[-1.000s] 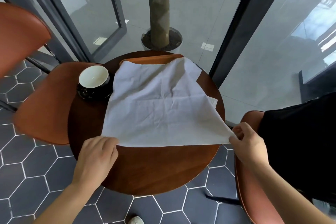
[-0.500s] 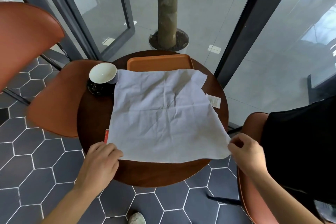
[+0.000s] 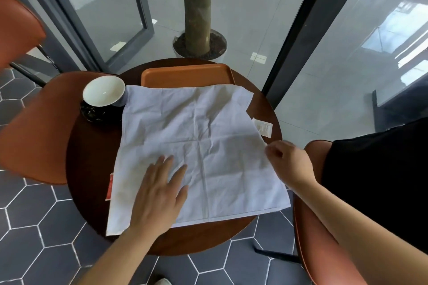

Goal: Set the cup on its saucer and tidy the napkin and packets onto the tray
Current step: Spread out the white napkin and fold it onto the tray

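A large white napkin point(image 3: 208, 136) lies spread flat over the round dark wooden table point(image 3: 199, 238). My left hand point(image 3: 159, 192) rests flat on its near left part, fingers apart. My right hand point(image 3: 287, 162) pinches the napkin's right edge. The white cup point(image 3: 103, 90) stands on its dark saucer point(image 3: 95, 113) at the table's far left. An orange tray point(image 3: 187, 75) sits at the far side, its near edge under the napkin. A white packet point(image 3: 262, 127) lies by the right edge. A red packet point(image 3: 109, 186) peeks out from under the napkin's left side.
Orange chairs stand to the left point(image 3: 39, 127) and near right point(image 3: 324, 238) of the table. A tree trunk in a planter point(image 3: 196, 18) and glass doors lie beyond. The floor has dark hexagonal tiles.
The napkin was held up by its two near corners and now lies flat on the table. My left hand let go and moved onto the cloth; my right hand shifted up its right edge.
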`<action>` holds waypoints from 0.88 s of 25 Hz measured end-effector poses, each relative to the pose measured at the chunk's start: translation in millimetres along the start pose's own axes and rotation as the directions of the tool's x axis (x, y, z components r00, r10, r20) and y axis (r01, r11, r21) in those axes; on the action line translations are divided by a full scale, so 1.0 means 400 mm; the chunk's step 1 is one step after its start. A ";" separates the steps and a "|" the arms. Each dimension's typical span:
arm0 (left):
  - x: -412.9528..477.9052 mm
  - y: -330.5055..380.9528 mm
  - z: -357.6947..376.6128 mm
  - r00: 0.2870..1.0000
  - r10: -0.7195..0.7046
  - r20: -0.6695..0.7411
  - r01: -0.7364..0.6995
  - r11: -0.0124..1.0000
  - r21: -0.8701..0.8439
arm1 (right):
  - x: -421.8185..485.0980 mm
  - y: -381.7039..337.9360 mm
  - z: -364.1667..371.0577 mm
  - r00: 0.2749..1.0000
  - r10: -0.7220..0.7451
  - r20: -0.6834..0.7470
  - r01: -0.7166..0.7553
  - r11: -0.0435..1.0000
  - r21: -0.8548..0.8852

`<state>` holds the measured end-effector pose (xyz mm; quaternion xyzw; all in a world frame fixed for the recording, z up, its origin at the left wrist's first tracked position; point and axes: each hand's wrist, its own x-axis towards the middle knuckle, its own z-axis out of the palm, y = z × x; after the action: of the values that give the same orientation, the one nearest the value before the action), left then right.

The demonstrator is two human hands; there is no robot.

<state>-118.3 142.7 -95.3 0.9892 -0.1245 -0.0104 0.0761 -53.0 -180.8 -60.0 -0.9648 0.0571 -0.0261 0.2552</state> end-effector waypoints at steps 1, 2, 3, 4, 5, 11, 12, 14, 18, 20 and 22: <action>0.024 0.009 0.015 0.999 -0.026 0.021 0.026 0.999 0.027 | 0.052 -0.009 0.018 1.000 0.011 0.008 -0.011 1.000 0.004; 0.040 0.013 0.031 0.997 -0.056 0.045 0.054 0.998 0.045 | 0.108 -0.021 0.039 0.999 0.040 0.020 -0.041 0.999 0.034; 0.047 0.015 0.049 0.995 -0.080 0.055 0.077 0.995 0.060 | 0.169 -0.030 0.060 0.997 0.077 0.025 -0.079 0.995 0.067; 0.048 0.014 0.068 0.994 -0.092 0.060 0.088 0.994 0.072 | 0.232 -0.041 0.078 0.993 0.113 0.021 -0.115 0.990 0.083; 0.044 0.010 0.086 0.994 -0.091 0.058 0.086 0.993 0.083 | 0.291 -0.049 0.095 0.991 0.137 0.009 -0.137 0.987 0.079; 0.038 0.006 0.113 0.994 -0.109 0.006 0.108 0.990 0.089 | 0.484 -0.068 0.151 0.993 0.118 0.011 -0.113 0.968 -0.223; 0.039 0.009 0.111 0.994 -0.107 0.003 0.106 0.991 0.087 | 0.496 -0.064 0.152 0.995 0.097 0.003 -0.093 0.964 -0.248; 0.038 0.010 0.112 0.994 -0.109 -0.010 0.109 0.990 0.084 | 0.525 -0.054 0.151 0.998 0.060 -0.037 -0.067 0.970 -0.235; 0.038 0.010 0.116 0.993 -0.114 -0.010 0.115 0.988 0.101 | 0.573 -0.035 0.134 0.994 0.069 -0.084 -0.085 0.977 -0.196; 0.038 0.011 0.111 0.994 -0.113 -0.009 0.113 0.988 0.109 | 0.572 -0.028 0.141 0.997 0.054 -0.060 -0.065 0.974 -0.215; 0.037 0.015 0.108 0.994 -0.106 -0.004 0.105 0.987 0.124 | 0.568 -0.029 0.138 0.999 0.037 -0.030 -0.042 0.981 -0.189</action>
<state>-107.2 127.0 -137.2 0.9972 -0.0725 -0.0078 0.0137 177.8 -171.7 -97.2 -0.9830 0.0817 -0.0280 0.1620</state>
